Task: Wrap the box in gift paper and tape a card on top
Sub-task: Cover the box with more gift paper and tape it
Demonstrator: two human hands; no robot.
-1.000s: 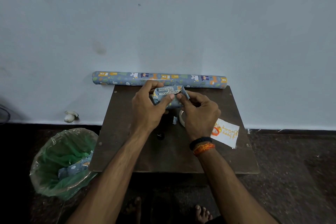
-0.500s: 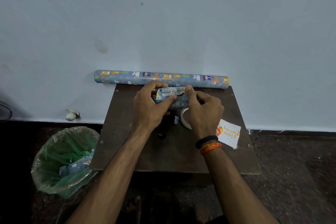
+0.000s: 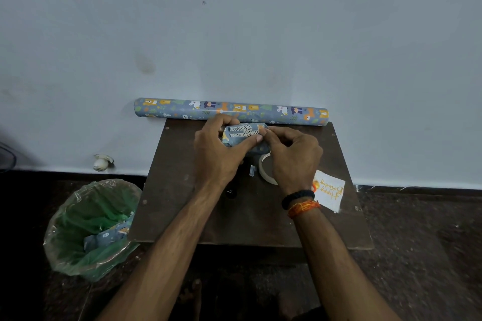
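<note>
A small box wrapped in blue animal-print gift paper (image 3: 243,134) is held up over the back of the brown table (image 3: 203,221). My left hand (image 3: 216,152) grips it from the left, thumb across its front. My right hand (image 3: 292,156) pinches the paper at the box's right end. A roll of clear tape (image 3: 264,168) lies on the table under my right hand, partly hidden. The white birthday card (image 3: 329,190) lies flat at the right of the table. The roll of gift paper (image 3: 182,109) lies along the wall behind the table.
A bin lined with a green bag (image 3: 91,227), holding paper scraps, stands on the floor left of the table. A small paper scrap (image 3: 252,171) and a dark small object (image 3: 230,191) lie on the table. A white fitting (image 3: 102,161) sits at the wall's base.
Both hands have shifted the box slightly toward the wall. My right fingers have moved along the paper at the box's right end. The tape roll shows more.
</note>
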